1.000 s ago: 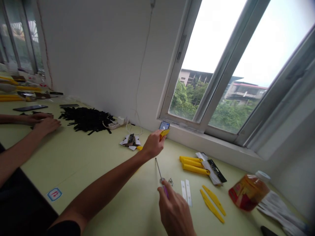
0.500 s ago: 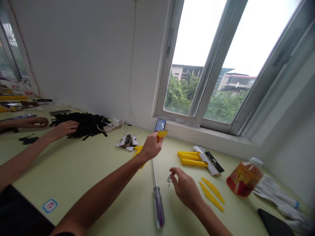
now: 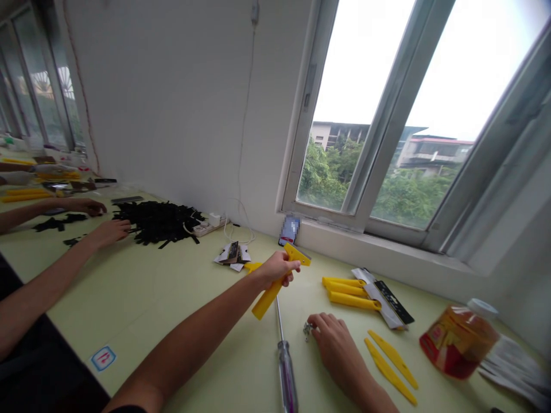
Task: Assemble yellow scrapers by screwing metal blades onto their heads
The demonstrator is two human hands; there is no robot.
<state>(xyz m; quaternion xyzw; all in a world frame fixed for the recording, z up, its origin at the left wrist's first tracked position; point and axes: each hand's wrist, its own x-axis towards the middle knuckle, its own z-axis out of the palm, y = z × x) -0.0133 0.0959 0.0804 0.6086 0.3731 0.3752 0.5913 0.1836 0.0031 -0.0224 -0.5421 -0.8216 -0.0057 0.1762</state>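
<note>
My left hand (image 3: 278, 268) is closed around a yellow scraper (image 3: 269, 298), whose wide head with a metal edge points up and right, above the table. At a little heap of small silvery screws (image 3: 307, 329) rests my right hand (image 3: 338, 350), fingers curled and tips touching the heap; whether a piece is pinched is hidden. Between the hands lies a long screwdriver (image 3: 287, 373) with a clear and purple handle, its shaft pointing toward the wall. Two flat yellow strips (image 3: 390, 370) lie right of my right hand. Behind my left forearm another yellow tool (image 3: 253, 267) partly shows.
Yellow-handled scrapers (image 3: 353, 292) in packaging and an orange drink bottle (image 3: 458, 338) stand to the right, near white gloves (image 3: 514, 367). A phone (image 3: 289, 230) leans below the window. Left, a co-worker's hand (image 3: 109, 234) touches a black pile (image 3: 161, 222) beside a power strip (image 3: 209, 225).
My left hand has lowered and turned the scraper, so its handle now shows. The right fingers have closed in at the screws. The view has shifted left.
</note>
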